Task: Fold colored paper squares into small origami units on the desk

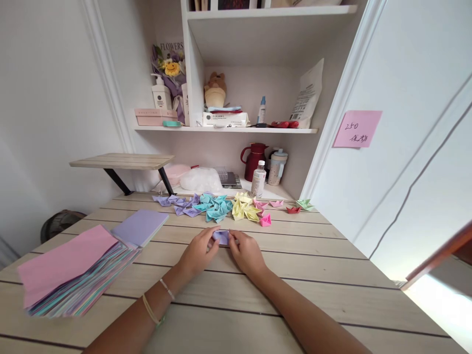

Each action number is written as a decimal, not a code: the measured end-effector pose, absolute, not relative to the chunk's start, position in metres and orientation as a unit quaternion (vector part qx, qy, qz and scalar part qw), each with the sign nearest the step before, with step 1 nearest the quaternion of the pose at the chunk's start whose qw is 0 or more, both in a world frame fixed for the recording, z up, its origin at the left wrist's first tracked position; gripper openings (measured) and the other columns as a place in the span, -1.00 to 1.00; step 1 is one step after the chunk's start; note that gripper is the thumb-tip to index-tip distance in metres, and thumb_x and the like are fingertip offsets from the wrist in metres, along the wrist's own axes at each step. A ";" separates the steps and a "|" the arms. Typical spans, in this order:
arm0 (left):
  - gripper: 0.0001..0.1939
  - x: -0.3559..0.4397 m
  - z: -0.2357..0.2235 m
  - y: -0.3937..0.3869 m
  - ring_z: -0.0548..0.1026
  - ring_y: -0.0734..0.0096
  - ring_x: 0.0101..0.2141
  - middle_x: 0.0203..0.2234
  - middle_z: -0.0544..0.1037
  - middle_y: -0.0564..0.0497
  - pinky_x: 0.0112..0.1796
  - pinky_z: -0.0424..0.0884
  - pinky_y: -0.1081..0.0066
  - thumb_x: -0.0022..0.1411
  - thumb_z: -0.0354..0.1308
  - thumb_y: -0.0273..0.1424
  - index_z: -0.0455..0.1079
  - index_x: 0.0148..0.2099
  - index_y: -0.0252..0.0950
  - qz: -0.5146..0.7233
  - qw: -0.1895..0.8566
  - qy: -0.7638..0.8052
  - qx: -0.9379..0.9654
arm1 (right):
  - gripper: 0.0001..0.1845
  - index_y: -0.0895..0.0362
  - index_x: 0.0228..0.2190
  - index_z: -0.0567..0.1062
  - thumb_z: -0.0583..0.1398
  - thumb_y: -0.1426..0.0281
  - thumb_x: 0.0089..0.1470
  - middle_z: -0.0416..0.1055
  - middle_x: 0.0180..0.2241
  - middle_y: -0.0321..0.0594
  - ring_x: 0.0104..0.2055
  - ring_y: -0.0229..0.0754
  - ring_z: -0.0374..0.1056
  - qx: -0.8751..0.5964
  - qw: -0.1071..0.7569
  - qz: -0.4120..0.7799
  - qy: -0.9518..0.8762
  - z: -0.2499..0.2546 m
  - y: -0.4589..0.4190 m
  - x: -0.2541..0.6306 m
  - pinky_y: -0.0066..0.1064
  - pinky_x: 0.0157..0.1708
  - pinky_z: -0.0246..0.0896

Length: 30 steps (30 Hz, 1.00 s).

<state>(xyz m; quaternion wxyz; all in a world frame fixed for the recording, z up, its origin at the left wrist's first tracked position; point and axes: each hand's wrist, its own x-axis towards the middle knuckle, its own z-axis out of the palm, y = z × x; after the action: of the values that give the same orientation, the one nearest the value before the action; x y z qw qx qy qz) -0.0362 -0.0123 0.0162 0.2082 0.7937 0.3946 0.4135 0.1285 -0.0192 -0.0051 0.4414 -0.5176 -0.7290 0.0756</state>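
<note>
On a slatted table [332, 265], below shelves [273, 14], left fingers [210, 231] and right fingers [236, 236] pinching purple paper [221, 238]

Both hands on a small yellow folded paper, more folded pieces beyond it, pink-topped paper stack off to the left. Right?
One error: the small folded paper at the left hand and right hand is purple, not yellow; the head view shows it. Folded pieces beyond and pink-topped paper stack to the left: correct.
</note>
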 end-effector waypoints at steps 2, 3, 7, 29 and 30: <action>-0.63 -0.034 0.017 -0.015 0.44 0.36 -0.32 -0.19 0.47 -0.11 -0.23 0.37 0.34 0.17 -0.03 -0.37 0.28 0.04 -0.25 0.408 0.186 0.389 0.805 | -0.74 0.14 -0.37 0.49 0.01 0.41 0.08 0.46 -0.42 -0.14 -0.37 -0.17 0.35 -0.513 0.457 0.063 -0.724 -0.007 -0.017 0.129 -0.43 -0.34 0.17; -0.63 -0.034 0.017 -0.016 0.43 0.35 -0.32 -0.20 0.46 -0.10 -0.24 0.36 0.34 0.17 -0.03 -0.36 0.27 0.04 -0.25 0.407 0.182 0.390 0.806 | -0.75 0.15 -0.35 0.49 0.02 0.41 0.07 0.44 -0.43 -0.15 -0.38 -0.18 0.34 -0.508 0.467 0.071 -0.720 -0.007 -0.016 0.129 -0.43 -0.35 0.17; -0.68 -0.034 0.013 -0.010 0.39 0.40 -0.45 -0.44 0.46 0.00 -0.38 0.32 0.42 0.17 -0.01 -0.29 0.33 -0.06 -0.29 0.400 0.203 0.409 0.795 | -0.62 0.17 -0.10 0.38 0.05 0.44 0.00 0.35 -0.59 -0.33 -0.56 -0.27 0.25 -0.475 0.483 0.173 -0.715 -0.010 -0.012 0.131 -0.50 -0.50 0.15; -0.81 -0.033 0.001 -0.002 0.52 0.30 -0.39 -0.43 0.56 -0.05 -0.34 0.41 0.39 0.12 0.03 -0.36 0.38 -0.23 -0.27 0.459 0.301 0.427 0.718 | -0.59 0.19 -0.03 0.33 0.04 0.45 0.05 0.47 -0.44 -0.11 -0.42 -0.16 0.37 -0.481 0.379 -0.063 -0.788 -0.013 -0.027 0.116 -0.44 -0.42 0.19; -0.82 -0.032 0.000 -0.003 0.52 0.30 -0.39 -0.42 0.56 -0.05 -0.34 0.41 0.39 0.12 0.02 -0.37 0.38 -0.24 -0.28 0.465 0.307 0.424 0.715 | -0.58 0.19 -0.01 0.32 0.04 0.44 0.05 0.47 -0.45 -0.11 -0.42 -0.16 0.37 -0.485 0.376 -0.064 -0.787 -0.013 -0.027 0.115 -0.44 -0.42 0.18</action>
<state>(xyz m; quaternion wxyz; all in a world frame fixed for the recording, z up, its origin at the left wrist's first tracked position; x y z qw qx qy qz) -0.0322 -0.0026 0.0005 0.3068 0.7145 0.4236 0.4646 0.1154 -0.0270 -0.0127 0.3761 -0.4852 -0.7868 -0.0643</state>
